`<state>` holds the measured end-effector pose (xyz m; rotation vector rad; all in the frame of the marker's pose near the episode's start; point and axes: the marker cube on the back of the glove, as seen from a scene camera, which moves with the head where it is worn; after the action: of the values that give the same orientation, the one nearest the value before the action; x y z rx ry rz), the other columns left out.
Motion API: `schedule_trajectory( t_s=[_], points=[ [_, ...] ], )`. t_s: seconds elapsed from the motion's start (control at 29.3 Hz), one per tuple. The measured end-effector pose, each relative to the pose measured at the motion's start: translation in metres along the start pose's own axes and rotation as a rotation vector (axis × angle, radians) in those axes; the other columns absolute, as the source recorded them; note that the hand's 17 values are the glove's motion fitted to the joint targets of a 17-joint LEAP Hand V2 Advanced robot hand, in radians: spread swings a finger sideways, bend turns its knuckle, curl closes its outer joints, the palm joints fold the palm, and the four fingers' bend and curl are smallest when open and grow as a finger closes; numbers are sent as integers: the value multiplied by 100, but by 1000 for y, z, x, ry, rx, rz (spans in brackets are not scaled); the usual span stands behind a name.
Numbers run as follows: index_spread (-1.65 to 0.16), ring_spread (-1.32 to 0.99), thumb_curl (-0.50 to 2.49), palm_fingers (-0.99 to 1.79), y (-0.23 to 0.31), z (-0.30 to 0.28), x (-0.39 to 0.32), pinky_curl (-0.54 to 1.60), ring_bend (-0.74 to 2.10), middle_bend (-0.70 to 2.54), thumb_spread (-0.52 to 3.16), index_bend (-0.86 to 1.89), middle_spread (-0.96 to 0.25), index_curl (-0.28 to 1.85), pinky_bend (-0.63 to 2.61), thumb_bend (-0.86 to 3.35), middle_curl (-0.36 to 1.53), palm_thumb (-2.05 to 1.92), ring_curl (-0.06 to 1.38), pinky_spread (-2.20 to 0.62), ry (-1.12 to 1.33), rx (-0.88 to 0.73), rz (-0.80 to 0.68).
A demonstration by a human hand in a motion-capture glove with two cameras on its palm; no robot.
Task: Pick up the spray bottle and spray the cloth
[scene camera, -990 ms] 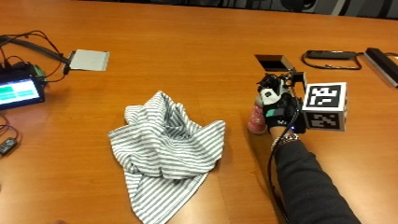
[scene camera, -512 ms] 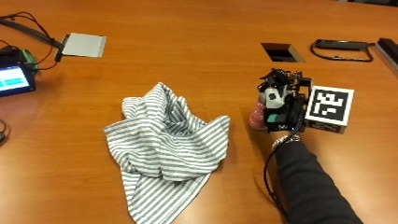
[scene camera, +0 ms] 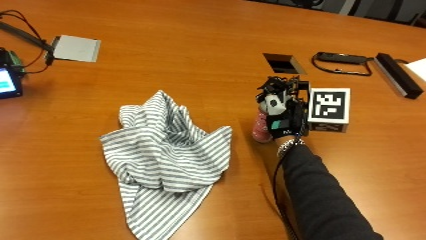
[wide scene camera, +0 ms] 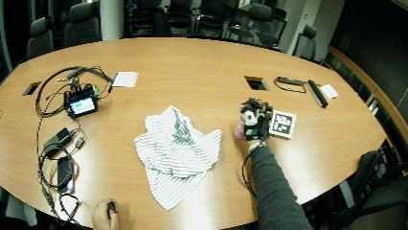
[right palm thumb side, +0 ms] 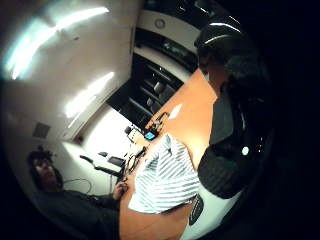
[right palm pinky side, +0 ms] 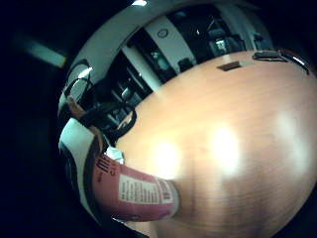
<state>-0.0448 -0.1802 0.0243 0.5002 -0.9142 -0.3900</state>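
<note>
The pickup looked done, so the spraying step was in hand: the grip was curled round the pink spray bottle, holding it upright beside the striped cloth crumpled on the tabletop. Next, the nozzle likely needed aiming toward the cloth before squeezing the trigger.

I see a flat grey square pad at upper left, a small lit screen at left edge, and a long black bar at upper right
</note>
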Motion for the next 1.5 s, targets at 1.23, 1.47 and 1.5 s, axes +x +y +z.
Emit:
schedule_trajectory(
  t_s=[1.23, 1.47, 1.5],
  points=[
    [-29, -21, 57, 131, 103, 64, -79, 38, 75, 46, 121, 15, -24, 43, 54, -1, 51, 88, 46, -31, 1111, -1605, 11],
    [-29, -20, 58, 130, 110, 61, -87, 38, 75, 46, 122, 15, -24, 43, 55, -1, 51, 88, 45, -31, 994, -1613, 13],
    [-29, -20, 59, 130, 110, 59, -94, 38, 75, 46, 123, 15, -24, 43, 55, -1, 52, 88, 45, -31, 952, -1597, 0]
  ],
)
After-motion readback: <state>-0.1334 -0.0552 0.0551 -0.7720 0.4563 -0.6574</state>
